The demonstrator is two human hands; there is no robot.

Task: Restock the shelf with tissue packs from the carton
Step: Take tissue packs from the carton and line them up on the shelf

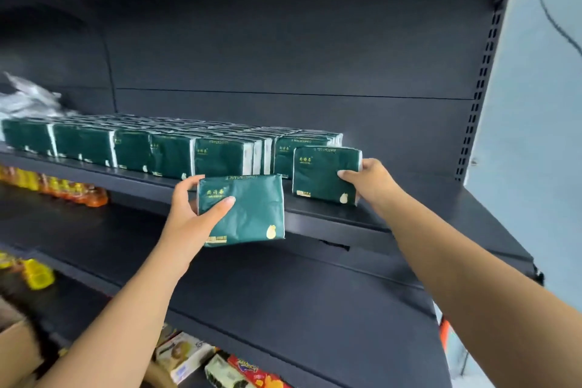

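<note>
- Left hand (189, 214) grips a dark green plastic-wrapped tissue pack (244, 209), held in front of the dark metal shelf (409, 214) front edge.
- Right hand (367, 179) pinches a second green tissue pack (321, 175), upright on the shelf, at the right end of the row of green packs (141, 148).

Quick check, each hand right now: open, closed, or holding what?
Left hand: grips a green tissue pack, held in front of the shelf edge.
Right hand: grips another tissue pack, upright on the shelf.

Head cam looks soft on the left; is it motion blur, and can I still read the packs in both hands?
Head view: the left row of tissue packs is smeared; packs in the left hand and right hand are sharp; wide-angle bends the shelf edge.
</note>
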